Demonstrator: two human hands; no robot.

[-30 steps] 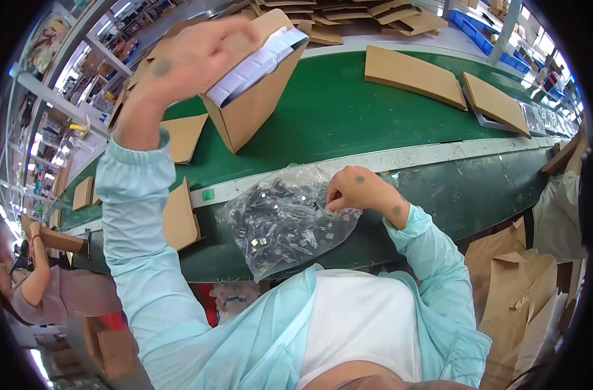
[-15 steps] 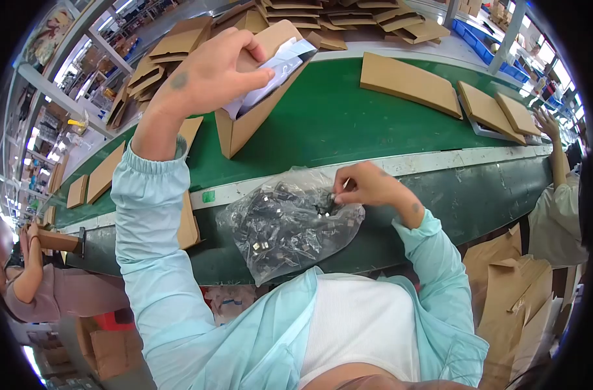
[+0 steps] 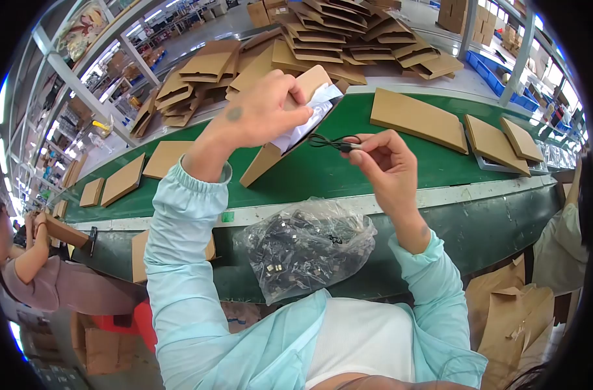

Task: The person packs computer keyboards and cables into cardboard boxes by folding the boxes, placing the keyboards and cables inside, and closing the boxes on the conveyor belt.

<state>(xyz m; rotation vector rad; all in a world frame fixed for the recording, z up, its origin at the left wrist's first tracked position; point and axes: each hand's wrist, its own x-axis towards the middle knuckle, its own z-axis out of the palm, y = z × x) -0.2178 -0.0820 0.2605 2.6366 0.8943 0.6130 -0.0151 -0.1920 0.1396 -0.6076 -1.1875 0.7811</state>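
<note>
My left hand (image 3: 261,114) grips a brown cardboard box (image 3: 263,164) by its upper part, holding it tilted over the green belt. The box is open at one end, and white wrapping (image 3: 321,107) shows in the opening. Between the thumb and fingers of my right hand (image 3: 391,166) is a small coiled black cable (image 3: 329,142) with a metal plug at its end. The cable's loop is close to the box's open side; whether they touch I cannot tell. Below lies a clear plastic bag (image 3: 309,250) full of similar black cables with metal plugs.
The green conveyor belt (image 3: 348,175) carries several flat cardboard boxes (image 3: 419,120) left and right. Open cartons (image 3: 329,39) are piled behind it. One person (image 3: 36,266) handles a box at the left; another person's sleeve (image 3: 560,244) shows at the right. A blue crate (image 3: 488,71) stands at the back.
My right hand has lifted a black cable out of the plastic bag and brought it up beside the box. My left hand still holds the box; the camera view has shifted a little.
</note>
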